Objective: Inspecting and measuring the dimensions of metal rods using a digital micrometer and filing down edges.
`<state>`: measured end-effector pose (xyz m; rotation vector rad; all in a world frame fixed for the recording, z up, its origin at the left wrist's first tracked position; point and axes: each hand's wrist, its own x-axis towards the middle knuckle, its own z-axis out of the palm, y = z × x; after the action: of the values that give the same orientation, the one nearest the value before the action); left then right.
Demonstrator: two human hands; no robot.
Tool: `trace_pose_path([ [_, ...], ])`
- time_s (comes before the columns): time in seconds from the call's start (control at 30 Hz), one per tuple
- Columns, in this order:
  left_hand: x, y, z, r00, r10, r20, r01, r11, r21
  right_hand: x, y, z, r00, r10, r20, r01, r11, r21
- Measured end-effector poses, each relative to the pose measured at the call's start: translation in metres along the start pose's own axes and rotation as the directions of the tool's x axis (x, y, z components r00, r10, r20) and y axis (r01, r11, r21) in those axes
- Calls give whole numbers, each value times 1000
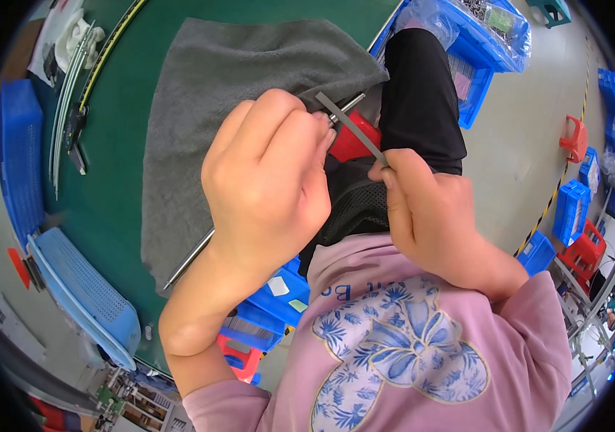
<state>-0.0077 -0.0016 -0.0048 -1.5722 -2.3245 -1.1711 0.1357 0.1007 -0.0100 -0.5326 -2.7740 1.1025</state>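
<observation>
L hand [268,165] fingers hold thin round silver metal rod [191,260]; R hand [433,212] fingers pinch flat gray metal-like strip [359,137] across rod near tip. Step: prob. rubbing; next needs steady grip.

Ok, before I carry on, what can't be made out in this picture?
All in the head view:
Metal rod: stretch between its visible ends, hidden behind the left hand.
Grey strip: gripped end, hidden inside the right hand.
Blue bin: cut off by the top edge; small parts in it too small to identify.
</observation>
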Motion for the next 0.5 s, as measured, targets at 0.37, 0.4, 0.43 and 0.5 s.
trace_pose_path([
  [0.37,-1,2,0,1000,19,17,-19,1000,12,11,-5,2,998,-43,-46,42,999,-14],
  [0.4,-1,3,0,1000,18,20,-19,1000,10,18,-8,4,993,-77,-94,76,997,-17],
  [0.43,-1,3,-1,1000,-2,25,1,1000,7,28,-12,5,996,-61,-68,57,996,-69],
  [0.5,-1,4,-2,999,-20,35,20,1000,3,30,-14,8,993,-58,-99,54,998,-44],
])
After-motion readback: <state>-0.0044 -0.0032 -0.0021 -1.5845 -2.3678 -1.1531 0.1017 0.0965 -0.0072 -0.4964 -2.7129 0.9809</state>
